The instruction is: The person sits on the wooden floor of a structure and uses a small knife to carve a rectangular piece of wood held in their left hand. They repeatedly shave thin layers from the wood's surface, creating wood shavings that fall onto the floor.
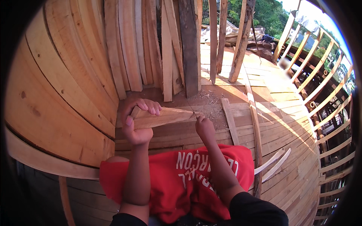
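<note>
A plank floor (290, 150) spreads across the scene, sunlit and striped with shadow toward the far right. At left rises a wall of broad, knotty boards (60, 90), curved by the lens. Upright boards (130, 49) stand in a row beyond the hands, and a slatted wooden railing (318, 81) runs along the right side. A red cloth (166, 184) with white lettering lies over the person's lap, beneath both forearms. Just past the cloth, above the floor, is a tapered piece of wood (162, 118), its wide end to the left and its narrow tip to the right. The left hand (137, 132) is clamped on that wide end, fingers over the far edge and thumb at the end face. The right hand (204, 130) is curled at the tip (whether it grips the wood or the thin dark thing there, I cannot tell). Two pale strips (272, 164) lie right of the cloth. Small wood shavings (213, 98) litter the floor beyond the tip.
</note>
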{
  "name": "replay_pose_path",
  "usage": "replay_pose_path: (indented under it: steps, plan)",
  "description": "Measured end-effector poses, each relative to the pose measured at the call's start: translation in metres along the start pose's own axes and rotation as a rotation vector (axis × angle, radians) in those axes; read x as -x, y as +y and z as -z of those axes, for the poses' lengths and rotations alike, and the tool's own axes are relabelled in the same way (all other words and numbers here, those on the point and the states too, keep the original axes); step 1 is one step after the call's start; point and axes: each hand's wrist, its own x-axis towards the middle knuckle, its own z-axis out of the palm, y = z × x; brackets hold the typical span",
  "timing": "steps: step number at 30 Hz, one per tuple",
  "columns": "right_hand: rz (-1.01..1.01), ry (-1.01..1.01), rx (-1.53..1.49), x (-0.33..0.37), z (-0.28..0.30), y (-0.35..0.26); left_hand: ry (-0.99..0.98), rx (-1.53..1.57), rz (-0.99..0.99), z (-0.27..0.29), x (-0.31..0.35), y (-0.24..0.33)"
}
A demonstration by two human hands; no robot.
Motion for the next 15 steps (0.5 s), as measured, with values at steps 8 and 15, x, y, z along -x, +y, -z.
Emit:
replay_pose_path:
  steps: [8,15]
  plan:
    - [-0.121,0.11,-0.005,-0.042,-0.033,0.095,-0.088,0.035,0.044,-0.025,0.003,-0.005]
    - [0.055,-0.109,-0.232,0.028,0.015,-0.053,0.227,-0.109,-0.02,-0.019,0.01,-0.004]
